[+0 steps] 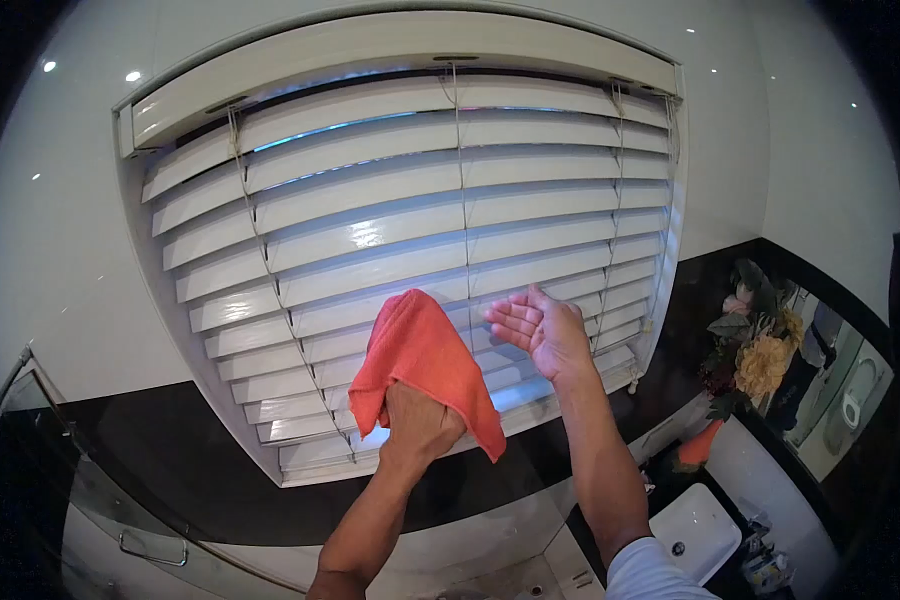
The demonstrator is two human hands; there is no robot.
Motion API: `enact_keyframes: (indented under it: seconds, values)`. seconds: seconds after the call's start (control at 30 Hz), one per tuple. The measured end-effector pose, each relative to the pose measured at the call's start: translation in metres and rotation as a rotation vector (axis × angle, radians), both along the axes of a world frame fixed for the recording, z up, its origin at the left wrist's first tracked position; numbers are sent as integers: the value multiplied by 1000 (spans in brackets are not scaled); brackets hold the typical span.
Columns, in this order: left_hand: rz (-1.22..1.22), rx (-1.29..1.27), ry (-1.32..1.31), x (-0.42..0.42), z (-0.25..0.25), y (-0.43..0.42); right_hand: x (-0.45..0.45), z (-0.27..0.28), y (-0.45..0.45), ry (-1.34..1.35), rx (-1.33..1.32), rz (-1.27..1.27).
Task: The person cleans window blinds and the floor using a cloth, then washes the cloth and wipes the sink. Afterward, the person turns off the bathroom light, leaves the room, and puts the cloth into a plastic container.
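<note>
An orange-red cloth [420,350] drapes over my left hand [415,420], whose fingers are closed on it and partly hidden beneath. The cloth is in front of the lower middle slats of a white window blind [370,235]. To the right of the cloth, my right hand [538,330] is raised with its palm turned up and its fingers apart, holding nothing. It is close to the slats, near the middle cord [464,210]. Whether either hand touches the blind cannot be told.
At the lower right are a white sink [695,530], an orange vase [700,445] with flowers [762,365] and a mirror [850,400]. A glass panel with a metal handle [153,550] stands at the lower left. Dark tiles band the wall below the window.
</note>
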State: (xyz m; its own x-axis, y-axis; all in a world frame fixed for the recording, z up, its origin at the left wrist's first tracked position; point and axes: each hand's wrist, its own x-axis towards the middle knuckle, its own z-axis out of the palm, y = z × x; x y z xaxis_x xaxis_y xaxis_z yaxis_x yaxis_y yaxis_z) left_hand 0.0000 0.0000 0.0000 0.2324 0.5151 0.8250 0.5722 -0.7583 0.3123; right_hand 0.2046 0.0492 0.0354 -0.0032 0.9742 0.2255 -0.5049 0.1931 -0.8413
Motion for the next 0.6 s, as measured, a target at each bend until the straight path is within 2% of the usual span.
enact_keyframes:
  seconds: [0.1, 0.17, 0.23, 0.3, 0.37, 0.43, 0.47, 0.53, 0.57, 0.6]
  values:
    - [64, -7, 201, -17, 19, 17, -27, 6, 19, 296, 48, 59]
    - [55, 63, 111, 6, 8, 17, -25, 14, 13, 426, 1, 117]
    - [28, -13, 81, 28, -1, 14, -27, 13, 11, 405, -103, 66]
    - [10, -26, 95, 35, 8, 27, -38, 9, 32, 353, -33, -14]
    - [-9, -47, 166, 39, 20, 41, -37, 8, 47, 333, -66, 61]
    - [23, 158, 146, 35, 14, 40, -42, 7, 34, 495, -35, 47]
    - [52, 126, 20, 30, -3, 50, -42, 7, 28, 492, -43, 48]
    - [26, -49, -25, 7, -1, 51, -44, 12, 19, 463, -45, 65]
    - [-10, -76, -126, 0, -1, 52, -44, 12, 20, 467, -44, 66]
    - [54, -52, 13, 1, 10, 40, -46, 12, 20, 461, -22, 55]
